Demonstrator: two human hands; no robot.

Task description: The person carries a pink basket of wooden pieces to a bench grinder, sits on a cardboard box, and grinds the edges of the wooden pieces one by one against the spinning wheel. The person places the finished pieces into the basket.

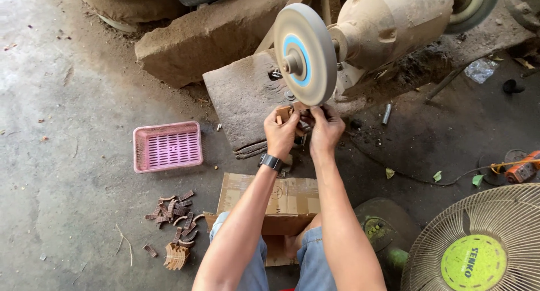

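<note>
Both hands, the left hand [280, 134] wearing a dark wristwatch [271, 162] and the right hand [325, 128], are pinching a small brown wooden piece [284, 113] and holding it up against the lower edge of the grey grinding wheel [304, 53] of a dusty bench grinder [388, 22], which is sitting on a worn slab [242, 99]. On the concrete floor [67, 156] a pink plastic basket [167, 146] is lying left of the slab, a pile of small curved wooden pieces [175, 220] is lying nearer the person's left knee, a flattened cardboard box [281, 204] is lying under the forearms, and a fan [478, 246] is standing at the lower right corner.
</note>
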